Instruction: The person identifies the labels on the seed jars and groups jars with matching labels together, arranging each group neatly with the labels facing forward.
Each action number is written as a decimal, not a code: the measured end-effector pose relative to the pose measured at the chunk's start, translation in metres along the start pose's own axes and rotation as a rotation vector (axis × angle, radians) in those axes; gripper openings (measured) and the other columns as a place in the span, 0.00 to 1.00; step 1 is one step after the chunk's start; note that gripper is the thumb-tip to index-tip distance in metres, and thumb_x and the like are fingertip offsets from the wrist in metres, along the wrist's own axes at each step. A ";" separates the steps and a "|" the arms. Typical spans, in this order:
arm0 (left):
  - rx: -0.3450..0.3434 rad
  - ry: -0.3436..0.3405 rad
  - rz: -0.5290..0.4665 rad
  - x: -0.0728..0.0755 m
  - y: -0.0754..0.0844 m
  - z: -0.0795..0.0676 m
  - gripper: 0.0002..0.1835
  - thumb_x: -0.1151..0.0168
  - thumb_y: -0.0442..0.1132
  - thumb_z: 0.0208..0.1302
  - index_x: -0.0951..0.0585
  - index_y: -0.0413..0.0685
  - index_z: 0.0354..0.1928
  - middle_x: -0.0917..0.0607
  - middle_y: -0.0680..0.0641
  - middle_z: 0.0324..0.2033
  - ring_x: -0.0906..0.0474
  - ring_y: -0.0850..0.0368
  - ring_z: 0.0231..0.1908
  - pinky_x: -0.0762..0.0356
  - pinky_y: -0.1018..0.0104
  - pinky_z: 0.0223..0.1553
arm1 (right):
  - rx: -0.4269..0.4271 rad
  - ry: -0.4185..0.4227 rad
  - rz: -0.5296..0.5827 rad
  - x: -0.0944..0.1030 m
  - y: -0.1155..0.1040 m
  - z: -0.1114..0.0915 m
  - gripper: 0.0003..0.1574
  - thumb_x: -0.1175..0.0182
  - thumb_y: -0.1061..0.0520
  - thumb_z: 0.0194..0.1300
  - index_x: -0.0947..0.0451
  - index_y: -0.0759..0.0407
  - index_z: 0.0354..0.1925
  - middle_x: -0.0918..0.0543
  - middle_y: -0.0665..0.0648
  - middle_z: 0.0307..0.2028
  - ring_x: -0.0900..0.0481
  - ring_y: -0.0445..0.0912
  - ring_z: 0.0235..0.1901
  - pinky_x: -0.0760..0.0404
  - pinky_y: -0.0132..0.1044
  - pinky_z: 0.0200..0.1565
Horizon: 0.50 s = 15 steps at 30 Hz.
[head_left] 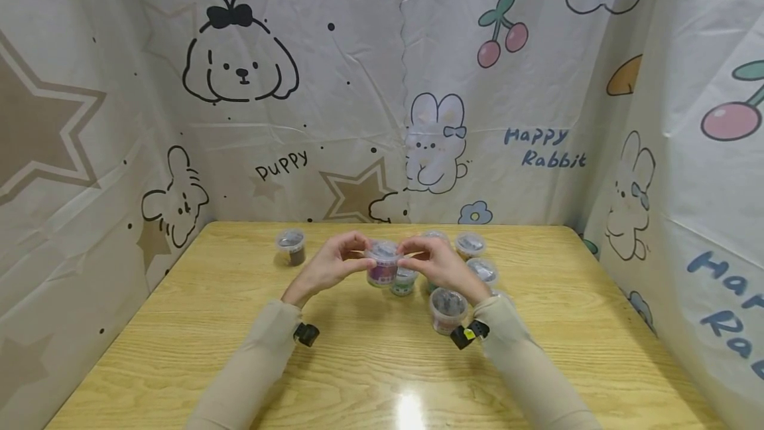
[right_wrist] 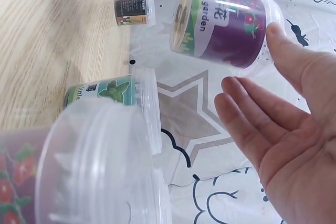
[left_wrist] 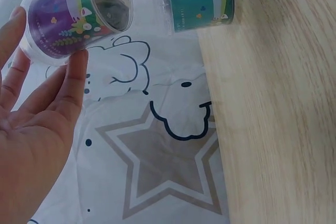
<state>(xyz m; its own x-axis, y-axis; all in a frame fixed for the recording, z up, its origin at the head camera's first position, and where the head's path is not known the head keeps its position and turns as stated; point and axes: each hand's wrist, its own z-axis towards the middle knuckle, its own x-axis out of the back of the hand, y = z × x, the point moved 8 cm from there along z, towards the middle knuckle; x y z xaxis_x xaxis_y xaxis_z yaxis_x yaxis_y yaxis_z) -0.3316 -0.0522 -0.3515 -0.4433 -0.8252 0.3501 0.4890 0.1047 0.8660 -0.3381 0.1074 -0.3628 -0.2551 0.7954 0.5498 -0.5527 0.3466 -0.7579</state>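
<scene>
Raised over the table is a clear plastic tub (head_left: 382, 275) with a purple label and a clear lid. My left hand (head_left: 332, 261) holds it at the lid's left side, thumb in front and fingers behind. From the other side my right hand (head_left: 440, 263) pinches the lid rim between thumb and index finger. In the right wrist view its thumb (right_wrist: 277, 38) presses the lid, while other fingers extend below the tub. The left wrist view shows the tub tilted, its base toward the camera. Just behind it, a green-labelled tub (head_left: 403, 284) stands on the table.
A tub with a dark label (head_left: 291, 251) stands alone at the back left. Several lidded tubs, including one at the back right (head_left: 470, 244), cluster near my right forearm. A tub with red fruit on its label (head_left: 448, 316) stands nearest. Printed cloth (head_left: 352, 118) surrounds the wooden table (head_left: 239, 297).
</scene>
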 end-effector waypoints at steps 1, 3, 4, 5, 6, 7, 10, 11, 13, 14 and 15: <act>0.003 0.006 -0.001 0.000 -0.001 0.000 0.12 0.38 0.32 0.57 0.26 0.34 0.41 0.24 0.37 0.48 0.26 0.42 0.48 0.25 0.57 0.46 | -0.006 0.004 -0.003 0.000 0.002 0.000 0.10 0.40 0.54 0.60 0.22 0.54 0.41 0.21 0.51 0.41 0.21 0.45 0.42 0.22 0.32 0.41; 0.008 0.019 -0.005 0.001 -0.002 0.000 0.12 0.38 0.32 0.57 0.26 0.34 0.42 0.24 0.38 0.48 0.25 0.43 0.47 0.24 0.57 0.46 | -0.015 0.011 -0.012 0.000 0.004 0.001 0.10 0.40 0.52 0.60 0.22 0.52 0.40 0.21 0.49 0.41 0.21 0.44 0.42 0.22 0.32 0.41; 0.005 0.025 -0.007 0.001 -0.002 0.001 0.12 0.38 0.31 0.57 0.26 0.34 0.42 0.24 0.38 0.47 0.25 0.44 0.47 0.25 0.57 0.46 | -0.016 0.015 -0.017 0.001 0.005 0.002 0.10 0.40 0.52 0.60 0.22 0.52 0.40 0.21 0.49 0.41 0.22 0.44 0.42 0.22 0.32 0.41; -0.001 0.032 -0.009 0.001 -0.003 0.001 0.12 0.38 0.31 0.57 0.26 0.34 0.42 0.24 0.38 0.47 0.25 0.44 0.47 0.25 0.57 0.46 | -0.023 0.022 -0.023 0.001 0.005 0.002 0.10 0.40 0.52 0.60 0.22 0.51 0.40 0.21 0.48 0.40 0.22 0.43 0.42 0.22 0.32 0.41; -0.007 0.038 -0.006 0.001 -0.003 0.002 0.12 0.38 0.31 0.57 0.26 0.34 0.42 0.23 0.37 0.46 0.24 0.45 0.46 0.25 0.57 0.46 | -0.028 0.029 -0.026 0.001 0.005 0.002 0.10 0.40 0.52 0.60 0.22 0.51 0.40 0.21 0.47 0.40 0.22 0.43 0.43 0.22 0.32 0.42; -0.013 0.043 -0.004 0.001 -0.003 0.002 0.13 0.38 0.31 0.57 0.26 0.33 0.42 0.23 0.37 0.45 0.24 0.45 0.45 0.25 0.56 0.46 | -0.032 0.034 -0.030 0.001 0.005 0.003 0.10 0.40 0.52 0.60 0.22 0.51 0.40 0.21 0.47 0.40 0.22 0.43 0.43 0.22 0.32 0.42; -0.017 0.067 0.007 0.001 -0.003 0.003 0.13 0.38 0.31 0.57 0.26 0.32 0.42 0.22 0.38 0.43 0.23 0.47 0.44 0.25 0.58 0.46 | -0.046 0.059 -0.047 0.002 0.004 0.004 0.09 0.40 0.53 0.60 0.22 0.52 0.40 0.20 0.48 0.40 0.22 0.44 0.43 0.22 0.32 0.42; -0.011 0.076 0.013 0.001 -0.004 0.004 0.13 0.38 0.32 0.57 0.25 0.33 0.43 0.22 0.38 0.43 0.22 0.48 0.44 0.24 0.58 0.45 | -0.055 0.068 -0.055 0.002 0.004 0.004 0.09 0.40 0.52 0.60 0.22 0.51 0.40 0.20 0.47 0.40 0.21 0.44 0.43 0.22 0.32 0.42; 0.007 0.094 0.022 0.001 -0.005 0.004 0.13 0.38 0.32 0.57 0.25 0.34 0.43 0.21 0.40 0.42 0.22 0.49 0.43 0.23 0.60 0.44 | -0.070 0.086 -0.066 0.002 0.004 0.005 0.09 0.39 0.52 0.59 0.22 0.51 0.40 0.20 0.47 0.39 0.21 0.43 0.42 0.22 0.32 0.42; 0.016 0.102 0.022 0.001 -0.006 0.004 0.13 0.38 0.33 0.57 0.25 0.34 0.43 0.21 0.40 0.42 0.22 0.49 0.43 0.23 0.61 0.43 | -0.075 0.096 -0.071 0.002 0.004 0.005 0.09 0.39 0.52 0.59 0.22 0.51 0.40 0.20 0.47 0.39 0.21 0.43 0.42 0.22 0.32 0.42; 0.019 0.109 0.024 0.001 -0.007 0.004 0.14 0.38 0.33 0.57 0.25 0.34 0.43 0.20 0.41 0.42 0.22 0.48 0.43 0.23 0.62 0.43 | -0.081 0.106 -0.076 0.002 0.003 0.005 0.10 0.39 0.52 0.59 0.22 0.50 0.40 0.20 0.47 0.40 0.21 0.42 0.42 0.22 0.32 0.42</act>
<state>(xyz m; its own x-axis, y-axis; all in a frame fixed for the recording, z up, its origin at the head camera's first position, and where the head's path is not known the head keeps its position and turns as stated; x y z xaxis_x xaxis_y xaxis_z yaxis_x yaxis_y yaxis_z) -0.3385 -0.0520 -0.3555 -0.3464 -0.8779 0.3306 0.4835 0.1349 0.8649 -0.3446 0.1074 -0.3625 -0.1274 0.8118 0.5699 -0.5004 0.4435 -0.7436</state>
